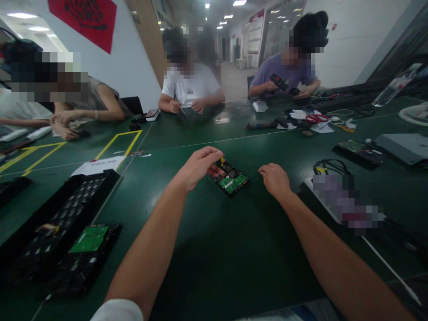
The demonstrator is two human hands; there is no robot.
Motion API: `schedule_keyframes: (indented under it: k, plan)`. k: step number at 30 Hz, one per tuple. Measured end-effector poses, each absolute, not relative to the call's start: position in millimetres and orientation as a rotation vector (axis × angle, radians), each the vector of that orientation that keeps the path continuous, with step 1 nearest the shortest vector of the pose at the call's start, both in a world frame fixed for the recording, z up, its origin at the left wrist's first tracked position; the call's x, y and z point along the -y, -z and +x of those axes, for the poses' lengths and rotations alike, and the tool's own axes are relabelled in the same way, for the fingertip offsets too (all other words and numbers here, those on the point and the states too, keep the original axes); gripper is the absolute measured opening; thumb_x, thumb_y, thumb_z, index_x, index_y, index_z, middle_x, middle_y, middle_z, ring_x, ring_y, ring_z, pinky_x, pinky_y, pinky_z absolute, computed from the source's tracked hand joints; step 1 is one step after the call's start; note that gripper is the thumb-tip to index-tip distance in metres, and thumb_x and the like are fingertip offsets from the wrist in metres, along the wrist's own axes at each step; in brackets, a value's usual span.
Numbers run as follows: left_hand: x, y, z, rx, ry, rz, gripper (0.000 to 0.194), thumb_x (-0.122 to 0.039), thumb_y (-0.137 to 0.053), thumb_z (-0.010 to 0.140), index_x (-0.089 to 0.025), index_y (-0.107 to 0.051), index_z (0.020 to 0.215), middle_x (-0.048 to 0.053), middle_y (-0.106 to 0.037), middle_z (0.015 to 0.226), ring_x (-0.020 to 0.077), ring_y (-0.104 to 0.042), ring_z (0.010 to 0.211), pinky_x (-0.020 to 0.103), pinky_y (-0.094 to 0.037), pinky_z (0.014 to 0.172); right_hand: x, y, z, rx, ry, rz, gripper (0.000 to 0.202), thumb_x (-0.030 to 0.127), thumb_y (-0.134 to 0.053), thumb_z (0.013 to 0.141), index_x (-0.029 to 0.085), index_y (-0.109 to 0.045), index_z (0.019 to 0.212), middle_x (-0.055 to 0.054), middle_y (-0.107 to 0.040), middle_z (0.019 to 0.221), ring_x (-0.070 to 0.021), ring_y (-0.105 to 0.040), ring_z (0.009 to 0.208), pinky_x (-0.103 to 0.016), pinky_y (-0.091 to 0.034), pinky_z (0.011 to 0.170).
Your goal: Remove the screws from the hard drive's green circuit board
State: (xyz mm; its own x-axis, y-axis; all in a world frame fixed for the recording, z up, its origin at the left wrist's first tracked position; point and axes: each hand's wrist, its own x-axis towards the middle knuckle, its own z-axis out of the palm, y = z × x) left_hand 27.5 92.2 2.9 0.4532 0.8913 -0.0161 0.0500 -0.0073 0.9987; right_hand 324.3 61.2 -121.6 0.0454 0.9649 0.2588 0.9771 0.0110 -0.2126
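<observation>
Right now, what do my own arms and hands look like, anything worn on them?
Both forearms are bare. The left hand and right hand show no gloves, and no watch shows. A white sleeve edge shows at the left upper arm.

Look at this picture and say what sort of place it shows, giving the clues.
Probably an electronics workshop or disassembly line: a hard drive with its green circuit board up lies on a long green table, black trays hold more drives, and other people sit handling tools.
</observation>
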Motion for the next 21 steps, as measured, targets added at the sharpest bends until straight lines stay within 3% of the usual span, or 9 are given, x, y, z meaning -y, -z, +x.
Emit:
schedule_keyframes:
  k: [21]
  plan:
    - [-93.9,-2.4,27.0,-0.893,-0.809,1.428,0.027,-0.043,-0.073,0.092,-0.018,-0.066,0.101,0.006,-0.072,0.096,0.0147,-0.073,0.070,0.023,-0.054,0.058,-60.1,125.4,327.5,1.890,0.031,-1.969,0.030,0.019,-0.049,0.103,0.018,-0.073,0.120,-0.012,-0.073,0.117,-0.0272,-0.063,0.109,-0.040,-0.049,0.091]
